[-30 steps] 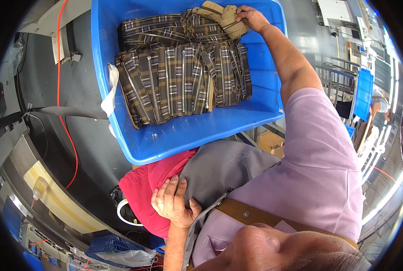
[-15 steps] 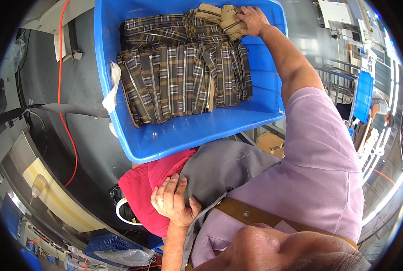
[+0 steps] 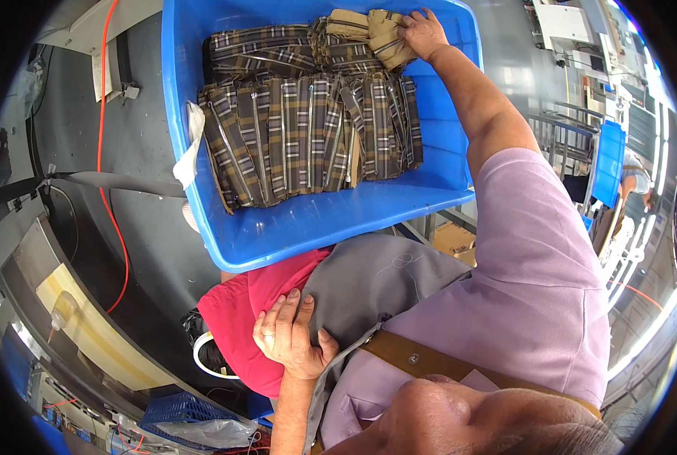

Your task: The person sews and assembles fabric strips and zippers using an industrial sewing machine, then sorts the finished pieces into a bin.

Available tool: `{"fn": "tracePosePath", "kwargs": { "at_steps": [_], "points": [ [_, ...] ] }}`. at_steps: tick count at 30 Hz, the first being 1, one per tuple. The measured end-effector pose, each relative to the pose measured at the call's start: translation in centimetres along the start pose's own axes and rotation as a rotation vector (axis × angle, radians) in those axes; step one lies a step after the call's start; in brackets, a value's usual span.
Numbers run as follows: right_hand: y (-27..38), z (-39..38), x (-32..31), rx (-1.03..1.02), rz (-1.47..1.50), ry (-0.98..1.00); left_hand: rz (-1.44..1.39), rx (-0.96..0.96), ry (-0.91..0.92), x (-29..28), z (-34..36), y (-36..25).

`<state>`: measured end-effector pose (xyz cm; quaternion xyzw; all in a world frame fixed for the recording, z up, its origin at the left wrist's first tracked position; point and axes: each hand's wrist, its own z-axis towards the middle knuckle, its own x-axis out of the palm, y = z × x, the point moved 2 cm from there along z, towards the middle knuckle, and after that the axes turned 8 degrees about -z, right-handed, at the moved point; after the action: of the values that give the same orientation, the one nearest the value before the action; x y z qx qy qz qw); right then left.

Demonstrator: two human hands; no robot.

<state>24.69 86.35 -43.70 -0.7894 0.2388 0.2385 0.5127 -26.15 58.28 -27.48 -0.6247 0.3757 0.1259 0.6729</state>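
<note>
A large blue plastic bin (image 3: 316, 246) holds plaid fabric pieces in brown, black and white. Along its near part lies a row of plaid pieces with zippers (image 3: 297, 136), set side by side. Behind them are more stacked plaid pieces (image 3: 259, 49). At the far right corner of the stack, my right hand (image 3: 423, 35) grips the edge of a tan, folded fabric bundle (image 3: 388, 42); its thumb is partly hidden. My left hand (image 3: 289, 337) lies flat on my lap, fingers stretched out over the grey apron (image 3: 369, 277) and the red cloth (image 3: 240, 326), holding nothing.
White cloth (image 3: 191, 144) hangs over the bin's left rim. A red hose (image 3: 102, 152) runs down at the left, beside a grey strap (image 3: 126, 183). A blue basket (image 3: 179, 409) stands at the lower left. Metal racks and another person (image 3: 636, 182) are at the right.
My right hand has shifted slightly left with the tan bundle, whose edge has turned a little. My left hand stays where it was.
</note>
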Motion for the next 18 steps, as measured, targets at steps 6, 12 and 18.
{"fn": "tracePosePath", "kwargs": {
  "at_steps": [6,12,18],
  "points": [
    [-0.5,0.5,1.1,0.026,0.075,0.063,-0.009,-0.001,-0.013,0.0,-0.1,0.1],
    [-0.5,0.6,2.0,0.087,0.134,0.092,-0.001,-0.002,-0.015,0.1,-0.2,0.1],
    [-1.1,0.4,2.1,0.026,0.174,0.059,-0.014,-0.001,-0.021,0.0,-0.1,0.0]
  ]
}}
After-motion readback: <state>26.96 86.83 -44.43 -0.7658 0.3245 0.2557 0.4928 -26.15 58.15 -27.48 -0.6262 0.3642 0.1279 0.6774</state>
